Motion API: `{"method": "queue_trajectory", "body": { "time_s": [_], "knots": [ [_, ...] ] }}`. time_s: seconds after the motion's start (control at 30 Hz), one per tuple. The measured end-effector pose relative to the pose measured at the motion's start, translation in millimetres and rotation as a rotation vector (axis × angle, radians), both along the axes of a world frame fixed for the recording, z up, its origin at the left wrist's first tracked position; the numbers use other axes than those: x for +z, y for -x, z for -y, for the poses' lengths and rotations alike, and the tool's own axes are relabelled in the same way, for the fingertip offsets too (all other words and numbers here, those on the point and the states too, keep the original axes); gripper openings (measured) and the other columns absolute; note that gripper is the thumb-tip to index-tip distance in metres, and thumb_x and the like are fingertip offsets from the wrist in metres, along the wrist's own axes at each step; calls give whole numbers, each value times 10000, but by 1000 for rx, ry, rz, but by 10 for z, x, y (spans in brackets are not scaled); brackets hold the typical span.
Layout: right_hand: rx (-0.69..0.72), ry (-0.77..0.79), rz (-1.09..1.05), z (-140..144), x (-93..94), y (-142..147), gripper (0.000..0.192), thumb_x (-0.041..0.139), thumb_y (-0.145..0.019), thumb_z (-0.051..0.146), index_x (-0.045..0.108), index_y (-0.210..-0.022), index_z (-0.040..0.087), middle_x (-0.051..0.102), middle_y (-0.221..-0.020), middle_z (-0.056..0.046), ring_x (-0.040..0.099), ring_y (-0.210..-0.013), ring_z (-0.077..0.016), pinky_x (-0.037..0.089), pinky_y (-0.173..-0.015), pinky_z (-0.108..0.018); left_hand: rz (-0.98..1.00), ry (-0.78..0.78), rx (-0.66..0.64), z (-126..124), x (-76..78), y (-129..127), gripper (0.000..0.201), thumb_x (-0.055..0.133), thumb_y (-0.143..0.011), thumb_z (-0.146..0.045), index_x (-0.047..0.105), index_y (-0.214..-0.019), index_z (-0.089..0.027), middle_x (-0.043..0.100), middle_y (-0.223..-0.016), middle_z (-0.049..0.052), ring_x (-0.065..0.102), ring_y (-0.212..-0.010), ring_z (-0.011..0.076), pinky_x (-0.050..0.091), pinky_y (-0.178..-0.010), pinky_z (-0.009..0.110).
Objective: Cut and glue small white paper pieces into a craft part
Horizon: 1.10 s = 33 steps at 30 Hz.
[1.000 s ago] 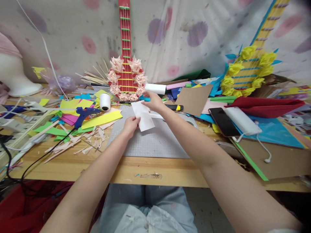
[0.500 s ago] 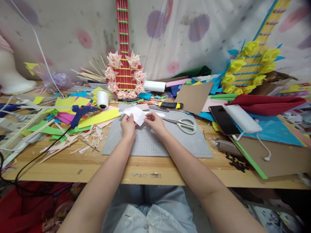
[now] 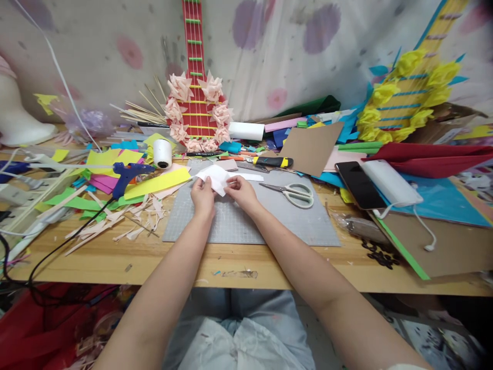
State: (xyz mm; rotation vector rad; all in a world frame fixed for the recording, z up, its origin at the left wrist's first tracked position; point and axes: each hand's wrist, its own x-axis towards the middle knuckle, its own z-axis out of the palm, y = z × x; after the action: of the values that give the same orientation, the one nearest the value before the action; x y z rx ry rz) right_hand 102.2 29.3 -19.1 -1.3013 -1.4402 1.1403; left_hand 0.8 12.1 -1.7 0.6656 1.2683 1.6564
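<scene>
Both forearms reach straight out from the near edge of the bench [image 3: 115,262] and converge over the grey mat [image 3: 250,221], wrists low and close together. The left hand [image 3: 202,194] is curled, knuckles up, its fingertips pinched on the near left edge of a white paper [image 3: 214,176]. The right hand [image 3: 240,191] is turned slightly inward, thumb and forefinger closed on the paper's right corner. The paper is held just above the far part of the mat, crumpled or folded between the two hands, which nearly touch.

Right of the hands, scissors [image 3: 295,191] lie on the mat, blades pointing left. Farther back, a yellow-and-black knife [image 3: 271,162] lies beside the mat's far edge. To the left, a blue glue gun [image 3: 125,174] rests on coloured paper sheets, its black cord trailing toward the near left, with a white roll [image 3: 162,153] just beyond it. A red paper guitar [image 3: 197,103] ringed with pink flowers leans on the far wall. At right, a phone [image 3: 354,185] and a white power bank [image 3: 389,182] lie side by side.
</scene>
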Motion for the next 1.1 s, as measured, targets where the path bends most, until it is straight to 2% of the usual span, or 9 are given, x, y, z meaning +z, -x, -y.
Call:
{"method": "queue_trajectory", "body": {
  "time_s": [0.37,0.53,0.63,0.8,0.93,1.1],
  "knots": [
    [-12,38,-21,39,33,3,351,603,-589,246,408,-880,218,562,-630,66,528,-552,-94,433,-533,-234,59,-14,5,9,13,-2,301,465,-779,-222,534,-1066,-163,628,-1002,85,625,-759,129,489,-642,233],
    [-95,46,-57,34,33,10,437,635,-574,276,369,-916,222,536,-779,39,530,-540,-80,460,-498,-238,86,-9,27,14,20,-6,288,468,-784,-215,532,-1062,-179,625,-1017,73,622,-797,128,491,-663,230],
    [-136,121,-194,78,100,28,529,670,-570,284,338,-977,225,515,-852,10,550,-576,-89,488,-514,-256,149,-36,55,16,27,-9,259,495,-776,-211,544,-1029,-186,632,-1002,68,620,-820,128,491,-687,230],
    [-64,337,-553,176,239,67,474,635,-662,213,303,-1001,213,529,-720,31,550,-553,-86,509,-545,-259,283,-123,69,5,26,-21,166,506,-775,-155,570,-928,-167,647,-954,66,624,-798,109,485,-734,231],
    [-54,285,-553,192,237,79,445,644,-645,131,330,-952,201,518,-611,75,538,-490,-76,507,-523,-238,350,-153,84,-7,15,-36,163,471,-794,-113,579,-908,-155,651,-941,69,628,-765,95,481,-742,228],
    [-68,232,-483,159,173,79,403,635,-638,102,356,-914,194,530,-574,83,545,-450,-79,497,-497,-227,365,-147,70,2,24,-42,176,467,-797,-99,589,-902,-169,660,-906,51,630,-740,86,479,-761,234]
  ]
}}
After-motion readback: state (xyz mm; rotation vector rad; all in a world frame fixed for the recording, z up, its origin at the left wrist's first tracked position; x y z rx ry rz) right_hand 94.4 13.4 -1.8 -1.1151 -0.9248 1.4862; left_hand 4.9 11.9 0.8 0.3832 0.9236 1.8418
